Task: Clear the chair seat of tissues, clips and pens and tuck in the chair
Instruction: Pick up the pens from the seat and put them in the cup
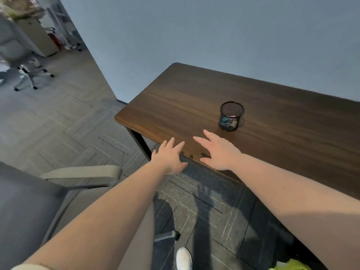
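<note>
A dark wooden desk (204, 90) stands against the blue-grey wall. On it sits a black mesh cup (231, 116) with coloured clips inside. My left hand (169, 158) hovers open at the desk's near edge, fingers spread, holding nothing. My right hand (218, 151) is open over the desk top, a little short of the cup, also holding nothing. The grey office chair (29, 201) is at the lower left, beside my left arm, with a beige armrest (81, 171). Only part of its seat shows, and I see no tissues, clips or pens on that part.
Grey carpet tiles cover the floor between chair and desk. A black desk leg (141, 143) stands at the near left corner. My white shoe (184, 258) is at the bottom. Another swivel chair (25, 73) and shelves stand far left. Something green (292, 266) lies under the desk.
</note>
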The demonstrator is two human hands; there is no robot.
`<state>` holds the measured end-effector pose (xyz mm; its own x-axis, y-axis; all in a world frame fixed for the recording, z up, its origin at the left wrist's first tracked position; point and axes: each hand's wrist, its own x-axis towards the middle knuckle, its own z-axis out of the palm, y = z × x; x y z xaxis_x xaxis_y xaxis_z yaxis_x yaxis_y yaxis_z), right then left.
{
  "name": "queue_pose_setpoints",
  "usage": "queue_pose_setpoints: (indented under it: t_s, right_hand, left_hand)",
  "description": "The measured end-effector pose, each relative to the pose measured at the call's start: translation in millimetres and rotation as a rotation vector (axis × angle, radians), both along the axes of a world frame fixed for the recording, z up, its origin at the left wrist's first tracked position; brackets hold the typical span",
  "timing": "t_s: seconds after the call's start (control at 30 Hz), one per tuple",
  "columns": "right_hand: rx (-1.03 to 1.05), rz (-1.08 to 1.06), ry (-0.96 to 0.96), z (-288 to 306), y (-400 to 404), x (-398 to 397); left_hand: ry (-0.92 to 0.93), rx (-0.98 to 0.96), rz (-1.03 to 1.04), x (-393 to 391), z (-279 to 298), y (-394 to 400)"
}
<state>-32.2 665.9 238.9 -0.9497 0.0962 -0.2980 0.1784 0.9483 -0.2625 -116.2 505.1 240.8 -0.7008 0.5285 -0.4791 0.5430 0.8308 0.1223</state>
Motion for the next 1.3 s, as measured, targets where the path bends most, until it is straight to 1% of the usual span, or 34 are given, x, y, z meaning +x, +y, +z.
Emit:
queue_pose_setpoints:
  t_s: [0.1,0.2,0.33,0.47,0.67,0.87,0.9,0.97,1.03,1.07,1.17,1.3]
  right_hand:
    - [0.013,0.093,-0.007,-13.4,-42.1,-2.5]
    - [0.013,0.144,0.025,-30.9,-88.1,-8.6]
    - [-0.014,0.232,0.029,-62.9,-150.8,-16.3]
    - [-0.009,0.334,-0.048,-101.6,-209.2,-21.1]
    - [-0.011,0.445,-0.172,-162.3,-291.4,-25.4]
    - [-0.025,0.479,-0.286,-223.5,-367.3,-34.3]
    - [-0.016,0.486,-0.279,-233.2,-378.1,-36.0]
    - [0.008,0.492,-0.186,-253.9,-396.3,-38.5]
    - [0.038,0.493,-0.073,-272.7,-411.3,-41.9]
    - [0.051,0.493,-0.048,-280.2,-417.6,-45.0]
    - [0.083,0.465,-0.071,-295.7,-432.1,-57.2]
    - [0.174,0.433,-0.104,-307.4,-440.6,-63.4]
  left_hand:
    - [0.008,-0.007,0.086,11.1,-16.4,-53.3]
    - [0.02,-0.003,0.191,19.4,-32.8,-114.8]
    - [-0.015,-0.086,0.324,34.0,-62.1,-207.1]
    - [-0.082,-0.166,0.48,53.0,-95.9,-292.3]
    - [-0.177,-0.17,0.625,85.1,-152.5,-379.9]
    - [-0.23,-0.111,0.775,111.1,-215.3,-423.2]
    - [-0.228,-0.094,0.799,114.0,-224.6,-427.4]
    - [-0.205,-0.076,0.839,116.5,-242.0,-434.7]
    - [-0.209,-0.108,0.872,116.1,-257.2,-440.7]
    - [-0.225,-0.139,0.873,115.4,-263.8,-443.1]
    - [-0.261,-0.203,0.829,113.7,-283.2,-446.1]
    - [-0.293,-0.175,0.817,110.3,-299.6,-439.8]
